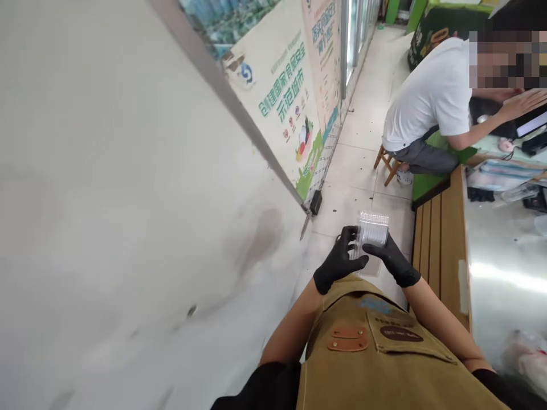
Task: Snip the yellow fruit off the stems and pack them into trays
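Between my two black-gloved hands, in front of my brown apron [342, 376], is a stack of clear plastic containers or lids [374, 229] with ridged edges. My left hand [341, 259] curves round the stack's left side, its thumb reaching across below. On the other side my right hand [395, 259] grips it, with the thumb laid over the front. The right fingers are mostly hidden behind the stack. A flat clear part [372, 265] shows below the ridged portion, between the thumbs.
A white wall [128, 171] fills the left, with posters [277, 85] beyond it. Ahead, a person in a white shirt [431, 91] sits on a wooden stool [387, 165]. A wood-sided counter [436, 245] with a metal top [504, 245] runs along my right. Pale tiles [354, 148] cover the floor.
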A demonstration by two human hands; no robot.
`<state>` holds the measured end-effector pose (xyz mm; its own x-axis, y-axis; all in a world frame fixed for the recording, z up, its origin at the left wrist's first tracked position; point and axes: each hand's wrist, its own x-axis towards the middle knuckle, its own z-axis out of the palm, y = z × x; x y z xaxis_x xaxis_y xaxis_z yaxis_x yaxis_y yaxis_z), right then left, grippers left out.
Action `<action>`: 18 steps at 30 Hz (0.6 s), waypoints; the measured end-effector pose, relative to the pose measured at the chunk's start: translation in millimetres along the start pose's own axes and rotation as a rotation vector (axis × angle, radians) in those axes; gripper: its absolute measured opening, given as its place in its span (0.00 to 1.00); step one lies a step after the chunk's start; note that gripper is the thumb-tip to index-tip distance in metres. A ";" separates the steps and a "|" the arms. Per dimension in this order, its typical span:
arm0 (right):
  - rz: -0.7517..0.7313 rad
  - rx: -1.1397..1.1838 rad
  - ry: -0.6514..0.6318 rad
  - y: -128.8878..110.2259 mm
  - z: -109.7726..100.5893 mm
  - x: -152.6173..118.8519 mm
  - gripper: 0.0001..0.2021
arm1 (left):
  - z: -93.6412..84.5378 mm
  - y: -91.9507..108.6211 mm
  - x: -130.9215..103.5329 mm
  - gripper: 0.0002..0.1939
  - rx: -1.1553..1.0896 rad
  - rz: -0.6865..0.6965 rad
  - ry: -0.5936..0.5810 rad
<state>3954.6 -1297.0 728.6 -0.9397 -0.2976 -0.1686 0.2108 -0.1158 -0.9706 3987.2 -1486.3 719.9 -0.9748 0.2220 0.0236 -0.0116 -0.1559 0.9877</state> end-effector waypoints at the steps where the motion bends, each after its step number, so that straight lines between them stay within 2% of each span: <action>1: -0.002 -0.018 0.016 -19.7 -1.0 28.6 0.57 | -13.5 10.2 31.5 0.39 -0.014 -0.004 -0.028; 5: -0.043 -0.018 -0.008 -95.0 -9.9 132.7 0.43 | -58.6 56.5 156.0 0.42 -0.007 0.002 -0.164; 7: -0.071 0.007 -0.002 -121.8 -17.2 180.9 0.37 | -76.0 76.5 214.7 0.43 0.010 0.007 -0.210; 9: -0.097 0.041 0.039 -139.8 -25.8 230.6 0.37 | -92.8 90.0 270.6 0.42 0.019 -0.005 -0.230; 11: -0.105 0.068 0.070 -150.6 -35.8 284.4 0.38 | -111.7 95.2 325.7 0.43 0.021 -0.036 -0.242; 14: -0.094 0.090 0.057 -158.9 -55.1 375.1 0.40 | -143.1 90.7 412.6 0.43 0.031 -0.086 -0.242; 18: -0.072 0.156 0.063 -175.0 -88.0 506.6 0.48 | -178.8 85.7 542.2 0.43 0.056 -0.096 -0.187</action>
<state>3417.9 -1344.1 798.0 -0.9678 -0.2236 -0.1152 0.1774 -0.2818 -0.9429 3417.8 -1551.4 789.7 -0.9113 0.4089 -0.0479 -0.0849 -0.0729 0.9937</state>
